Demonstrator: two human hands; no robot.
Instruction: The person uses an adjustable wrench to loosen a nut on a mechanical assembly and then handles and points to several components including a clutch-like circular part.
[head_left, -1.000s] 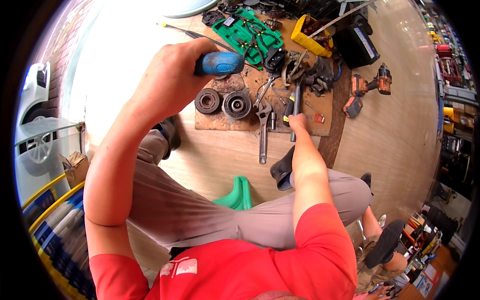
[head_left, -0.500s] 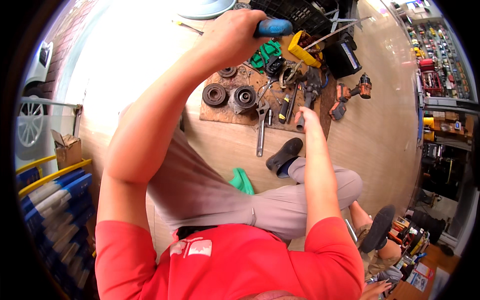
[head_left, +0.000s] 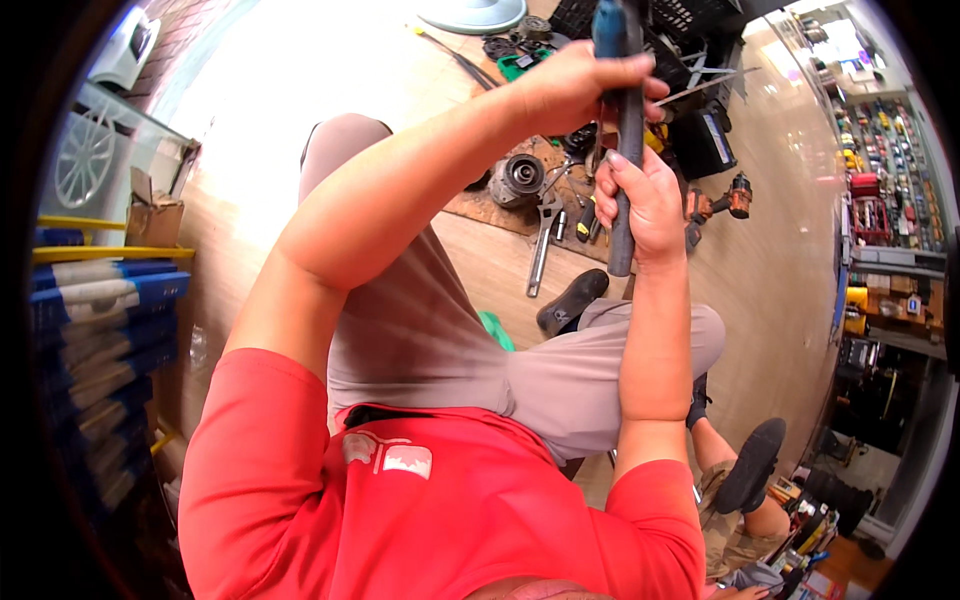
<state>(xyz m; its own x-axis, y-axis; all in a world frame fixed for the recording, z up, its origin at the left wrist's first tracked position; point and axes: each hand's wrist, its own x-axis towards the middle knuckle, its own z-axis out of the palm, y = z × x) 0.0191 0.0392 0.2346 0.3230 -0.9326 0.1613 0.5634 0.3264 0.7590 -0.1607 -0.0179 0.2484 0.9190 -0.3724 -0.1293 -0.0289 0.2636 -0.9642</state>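
Note:
Both hands are raised in front of me on one long tool (head_left: pixel 624 140) with a blue grip at its top and a dark shaft pointing down. My left hand (head_left: pixel 568 88) is closed around its upper part, just below the blue grip. My right hand (head_left: pixel 642 200) is wrapped around the dark shaft lower down, directly beneath the left hand. The shaft's lower end hangs free above my knee. I wear a red shirt and grey trousers and sit with my legs bent.
On the floor ahead lies a wooden board with round metal parts (head_left: pixel 520 178), a long wrench (head_left: pixel 540 250) and a cordless drill (head_left: pixel 722 200). A black shoe (head_left: pixel 572 300) is beside them. Another person's legs (head_left: pixel 745 480) are at lower right. Blue stacked goods (head_left: pixel 90 300) stand left.
My right hand has left the tools on the floor and taken hold of the dark shaft. My left hand has come up and closer with the blue-gripped tool.

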